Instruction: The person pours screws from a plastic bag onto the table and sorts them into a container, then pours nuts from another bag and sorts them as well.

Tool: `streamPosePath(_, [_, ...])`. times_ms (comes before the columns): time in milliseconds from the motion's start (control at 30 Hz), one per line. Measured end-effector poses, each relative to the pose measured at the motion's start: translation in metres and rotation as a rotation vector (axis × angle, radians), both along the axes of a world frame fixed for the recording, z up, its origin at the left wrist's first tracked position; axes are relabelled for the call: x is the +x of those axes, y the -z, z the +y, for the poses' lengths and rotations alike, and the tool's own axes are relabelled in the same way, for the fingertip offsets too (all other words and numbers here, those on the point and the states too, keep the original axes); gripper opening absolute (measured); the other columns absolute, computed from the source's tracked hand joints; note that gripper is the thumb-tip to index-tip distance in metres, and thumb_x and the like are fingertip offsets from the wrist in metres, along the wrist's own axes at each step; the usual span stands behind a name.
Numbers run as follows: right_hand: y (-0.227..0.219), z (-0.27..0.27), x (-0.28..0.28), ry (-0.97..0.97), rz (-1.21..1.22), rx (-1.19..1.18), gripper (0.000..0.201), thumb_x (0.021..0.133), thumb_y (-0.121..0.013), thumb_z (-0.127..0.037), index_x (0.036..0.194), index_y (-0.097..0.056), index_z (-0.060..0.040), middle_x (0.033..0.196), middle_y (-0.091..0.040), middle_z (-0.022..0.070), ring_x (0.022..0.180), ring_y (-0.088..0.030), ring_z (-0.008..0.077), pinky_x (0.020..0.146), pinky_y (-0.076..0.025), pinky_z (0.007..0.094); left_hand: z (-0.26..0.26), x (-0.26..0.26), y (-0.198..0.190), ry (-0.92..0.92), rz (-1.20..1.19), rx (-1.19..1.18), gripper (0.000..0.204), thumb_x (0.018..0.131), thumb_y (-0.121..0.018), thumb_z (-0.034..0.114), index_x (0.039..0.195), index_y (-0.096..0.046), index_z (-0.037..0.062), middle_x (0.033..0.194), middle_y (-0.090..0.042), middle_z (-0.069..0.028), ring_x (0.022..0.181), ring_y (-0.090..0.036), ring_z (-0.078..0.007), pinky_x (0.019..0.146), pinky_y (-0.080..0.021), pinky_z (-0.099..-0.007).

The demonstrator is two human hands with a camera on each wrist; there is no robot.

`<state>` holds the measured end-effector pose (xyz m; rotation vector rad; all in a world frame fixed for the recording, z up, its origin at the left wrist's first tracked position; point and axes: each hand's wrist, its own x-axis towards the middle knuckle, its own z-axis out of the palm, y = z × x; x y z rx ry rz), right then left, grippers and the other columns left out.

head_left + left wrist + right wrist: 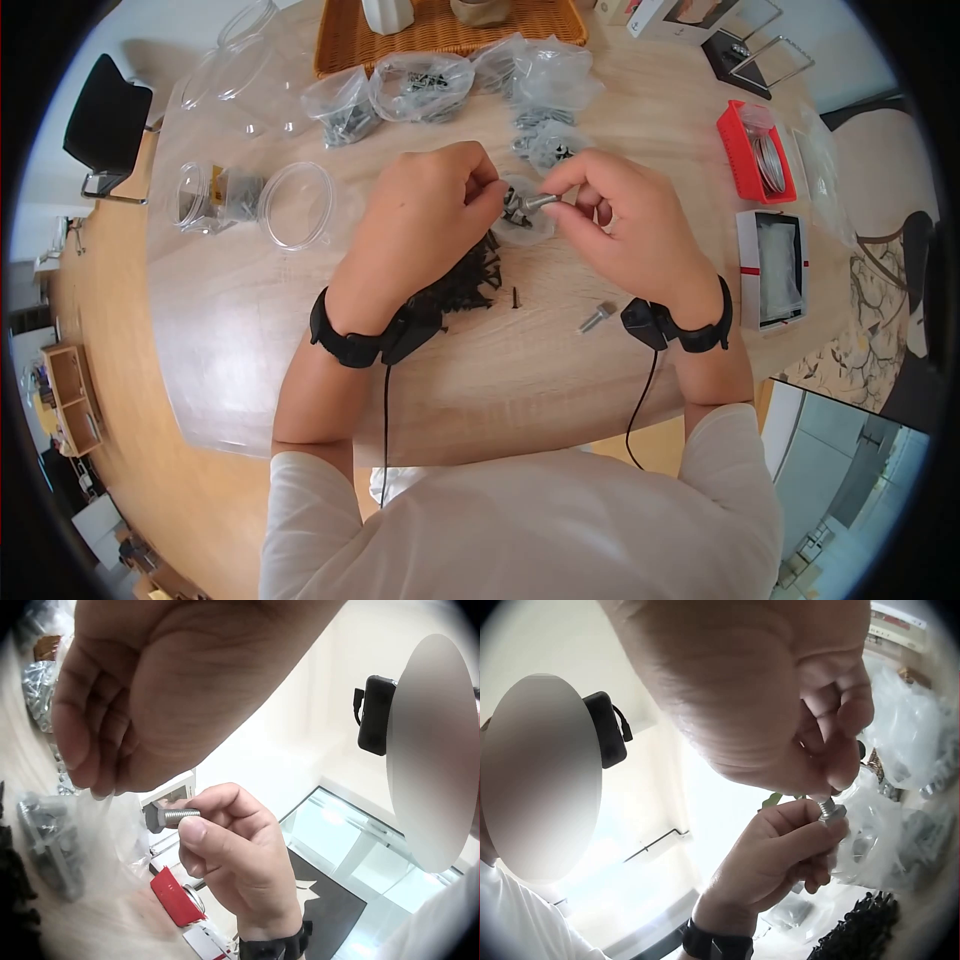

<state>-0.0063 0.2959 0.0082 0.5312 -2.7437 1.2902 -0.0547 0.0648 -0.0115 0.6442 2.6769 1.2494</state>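
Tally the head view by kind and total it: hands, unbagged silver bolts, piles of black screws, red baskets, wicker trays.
Hands: 2 (left hand, right hand)
Unbagged silver bolts: 2 (held bolt, lying bolt)
Piles of black screws: 1 (black screw pile)
Red baskets: 1 (red basket)
Wicker trays: 1 (wicker tray)
Total: 7

The bolt [178, 817] is silver-grey, the screws [859, 930] black, the bag [116, 836] clear. The table [250, 340] shows pale wood grain; the basket [738, 165] is red, the tray [345, 45] woven brown, the shirt [600, 530] white, the rug [850, 370] cream with dark branching lines.
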Motion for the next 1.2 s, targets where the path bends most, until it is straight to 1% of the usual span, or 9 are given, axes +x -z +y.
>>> streamPosePath(200, [0.001, -0.001, 0.005, -0.106, 0.026, -0.028, 0.017, 0.091, -0.078, -0.004, 0.103, -0.066, -0.0068, 0.090, -0.070, 0.0085, 0.067, -0.067, 0.0225, 0.060, -0.051, 0.0370, -0.001, -0.001, 0.000, 0.021, 0.032, -0.005, 0.017, 0.096, -0.078, 0.013, 0.096, -0.075, -0.0039, 0.082, -0.078, -0.0134, 0.070, -0.071, -0.0189, 0.067, -0.056, -0.0327])
streamPosePath(400, [0.013, -0.007, 0.003, -0.182, 0.082, 0.098, 0.019, 0.089, -0.077, -0.004, 0.105, -0.068, -0.0084, 0.088, -0.064, 0.0090, 0.071, -0.066, 0.0280, 0.064, -0.053, 0.0399, 0.000, 0.000, 0.001, 0.032, 0.018, 0.012, 0.016, 0.095, -0.078, 0.011, 0.097, -0.076, -0.0041, 0.083, -0.078, -0.0140, 0.071, -0.073, -0.0192, 0.068, -0.058, -0.0325])
streamPosePath(467, [0.026, -0.014, -0.002, -0.103, 0.395, 0.203, 0.019, 0.090, -0.077, -0.004, 0.107, -0.069, -0.0082, 0.095, -0.065, 0.0093, 0.078, -0.068, 0.0307, 0.067, -0.054, 0.0424, 0.002, 0.000, 0.001, 0.020, 0.028, 0.017, 0.016, 0.095, -0.078, 0.011, 0.097, -0.076, -0.0041, 0.083, -0.078, -0.0142, 0.071, -0.073, -0.0197, 0.068, -0.058, -0.0326])
streamPosePath(600, [0.029, -0.014, -0.003, -0.068, 0.400, 0.225, 0.018, 0.092, -0.076, -0.005, 0.108, -0.069, -0.0072, 0.102, -0.065, 0.0095, 0.083, -0.069, 0.0329, 0.070, -0.055, 0.0440, 0.001, -0.001, 0.003, 0.016, 0.065, 0.005, 0.015, 0.095, -0.078, 0.011, 0.097, -0.075, -0.0038, 0.083, -0.078, -0.0143, 0.071, -0.073, -0.0203, 0.069, -0.058, -0.0329])
streamPosePath(667, [0.021, -0.009, -0.001, -0.055, 0.229, 0.099, 0.017, 0.093, -0.075, -0.006, 0.108, -0.068, -0.0055, 0.104, -0.065, 0.0100, 0.085, -0.069, 0.0348, 0.071, -0.056, 0.0451, 0.001, -0.001, 0.002, 0.013, 0.065, 0.012, 0.015, 0.095, -0.078, 0.011, 0.097, -0.075, -0.0033, 0.083, -0.078, -0.0142, 0.071, -0.074, -0.0208, 0.069, -0.058, -0.0331])
streamPosePath(800, [0.020, -0.004, -0.001, -0.031, 0.230, 0.183, 0.022, 0.093, -0.076, -0.007, 0.113, -0.067, -0.0043, 0.101, -0.066, 0.0116, 0.085, -0.069, 0.0378, 0.073, -0.056, 0.0467, 0.002, 0.001, 0.000, 0.007, 0.035, 0.003, 0.015, 0.095, -0.078, 0.011, 0.097, -0.074, -0.0029, 0.082, -0.078, -0.0138, 0.071, -0.074, -0.0208, 0.068, -0.058, -0.0333])
streamPosePath(967, [0.029, -0.006, -0.001, -0.019, 0.039, 0.163, 0.027, 0.095, -0.073, -0.006, 0.119, -0.061, -0.0050, 0.107, -0.069, 0.0192, 0.089, -0.070, 0.0434, 0.074, -0.056, 0.0502, 0.001, 0.001, 0.002, 0.018, 0.040, -0.009, 0.015, 0.095, -0.078, 0.012, 0.098, -0.073, -0.0023, 0.081, -0.077, -0.0132, 0.070, -0.073, -0.0210, 0.067, -0.057, -0.0337])
streamPosePath(1100, [0.037, -0.006, -0.005, 0.026, 0.079, 0.116, 0.025, 0.095, -0.071, -0.003, 0.117, -0.060, -0.0051, 0.110, -0.070, 0.0196, 0.089, -0.071, 0.0440, 0.074, -0.057, 0.0504, 0.000, 0.003, -0.002, 0.045, 0.007, -0.081, 0.017, 0.093, -0.079, 0.012, 0.099, -0.071, -0.0013, 0.079, -0.075, -0.0132, 0.071, -0.073, -0.0222, 0.067, -0.057, -0.0349])
streamPosePath(1200, [0.038, -0.008, -0.008, 0.167, 0.251, 0.104, 0.025, 0.095, -0.069, -0.001, 0.117, -0.059, -0.0059, 0.107, -0.071, 0.0172, 0.089, -0.071, 0.0428, 0.073, -0.057, 0.0496, 0.002, 0.002, 0.006, 0.061, 0.031, -0.014, 0.018, 0.092, -0.080, 0.011, 0.100, -0.068, -0.0003, 0.079, -0.075, -0.0133, 0.072, -0.074, -0.0245, 0.068, -0.057, -0.0365])
